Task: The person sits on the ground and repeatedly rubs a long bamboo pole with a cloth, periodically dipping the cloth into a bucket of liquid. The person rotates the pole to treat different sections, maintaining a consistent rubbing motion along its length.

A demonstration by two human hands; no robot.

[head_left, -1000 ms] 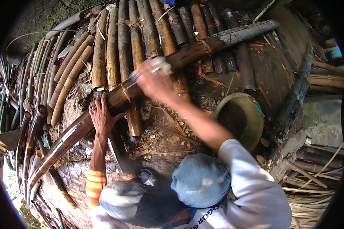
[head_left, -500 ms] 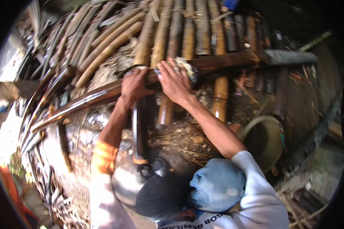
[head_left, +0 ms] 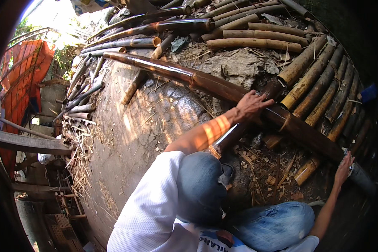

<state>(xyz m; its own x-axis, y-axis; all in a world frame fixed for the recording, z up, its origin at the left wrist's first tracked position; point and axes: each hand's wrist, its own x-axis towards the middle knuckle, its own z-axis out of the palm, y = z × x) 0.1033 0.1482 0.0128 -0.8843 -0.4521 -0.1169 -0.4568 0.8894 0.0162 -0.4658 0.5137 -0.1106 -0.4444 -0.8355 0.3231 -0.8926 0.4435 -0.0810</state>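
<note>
While you crouched on the dirt ground (head_left: 126, 138), the long dark bamboo pole (head_left: 206, 82) lay diagonally across it, running from upper left down to lower right, resting over a row of lighter bamboo culms (head_left: 319, 88). More cut poles (head_left: 239, 33) were stacked along the top edge. Your left hand (head_left: 253, 106) lay on the pole near its middle, fingers (head_left: 262, 101) spread flat on top, not wrapped. Your right hand (head_left: 344, 168) touched the pole's lower end, fingers curled; can't tell if it gripped. Straw and chips (head_left: 277, 168) littered the ground below.
</note>
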